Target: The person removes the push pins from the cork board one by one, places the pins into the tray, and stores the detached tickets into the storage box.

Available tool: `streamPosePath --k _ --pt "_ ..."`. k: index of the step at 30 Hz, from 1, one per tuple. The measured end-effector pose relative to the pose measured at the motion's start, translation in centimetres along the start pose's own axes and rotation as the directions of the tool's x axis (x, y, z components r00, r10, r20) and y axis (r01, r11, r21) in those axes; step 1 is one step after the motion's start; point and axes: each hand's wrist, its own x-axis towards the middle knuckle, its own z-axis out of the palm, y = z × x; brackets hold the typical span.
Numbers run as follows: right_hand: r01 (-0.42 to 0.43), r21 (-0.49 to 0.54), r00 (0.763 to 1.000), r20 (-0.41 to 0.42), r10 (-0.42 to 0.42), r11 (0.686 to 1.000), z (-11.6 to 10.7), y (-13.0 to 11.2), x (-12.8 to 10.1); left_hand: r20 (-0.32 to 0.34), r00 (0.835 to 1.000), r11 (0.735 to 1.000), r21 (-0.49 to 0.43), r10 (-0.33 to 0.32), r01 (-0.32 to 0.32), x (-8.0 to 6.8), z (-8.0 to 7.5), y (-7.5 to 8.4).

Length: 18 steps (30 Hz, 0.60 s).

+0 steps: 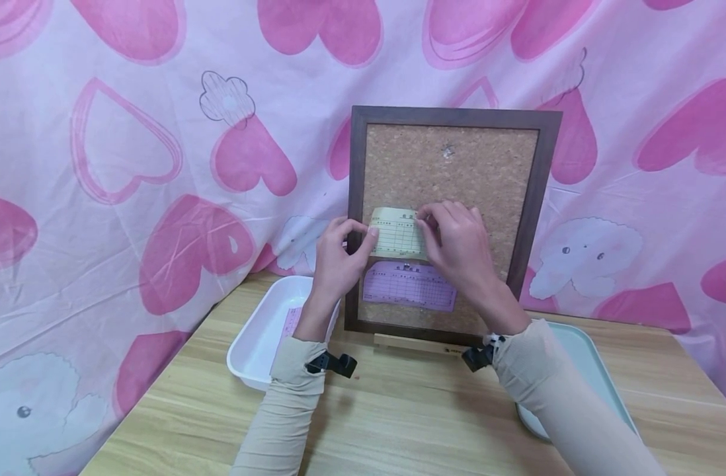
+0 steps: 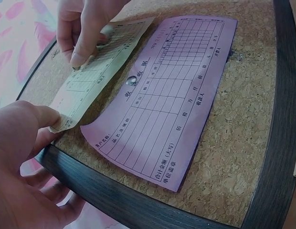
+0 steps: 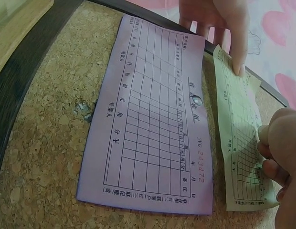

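Note:
A cork board (image 1: 452, 172) in a dark frame stands upright on the table. A purple form (image 1: 407, 287) (image 2: 162, 95) (image 3: 153, 124) hangs low on it, fixed by a clear pin (image 2: 132, 80) (image 3: 196, 100). Just above, a yellow form (image 1: 399, 235) (image 2: 90, 81) (image 3: 238, 143) lies against the cork. My left hand (image 1: 339, 258) (image 2: 24, 138) pinches its left end, thumb on the paper and fingers behind the frame. My right hand (image 1: 452, 241) (image 2: 83, 28) (image 3: 281, 157) pinches the right end with curled fingers.
A white tray (image 1: 250, 344) holding a pink paper (image 1: 289, 324) sits left of the board. A pale green tray (image 1: 601, 377) lies under my right forearm. The board rests on a wooden stand (image 1: 416, 344). A pink heart-print cloth (image 1: 161, 165) hangs behind.

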Motion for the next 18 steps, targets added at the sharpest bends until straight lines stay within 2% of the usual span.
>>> streamPosePath --k 4,18 --pt "-0.021 0.015 1.0 0.006 0.021 1.0 -0.3 0.0 -0.2 -0.001 1.0 1.0 -0.003 0.0 0.0 0.0 0.0 0.0" --pt "-0.05 0.053 0.997 -0.052 0.053 0.997 -1.0 0.6 -1.4 -0.02 1.0 1.0 0.006 -0.007 0.007 0.0 0.2 -0.1"
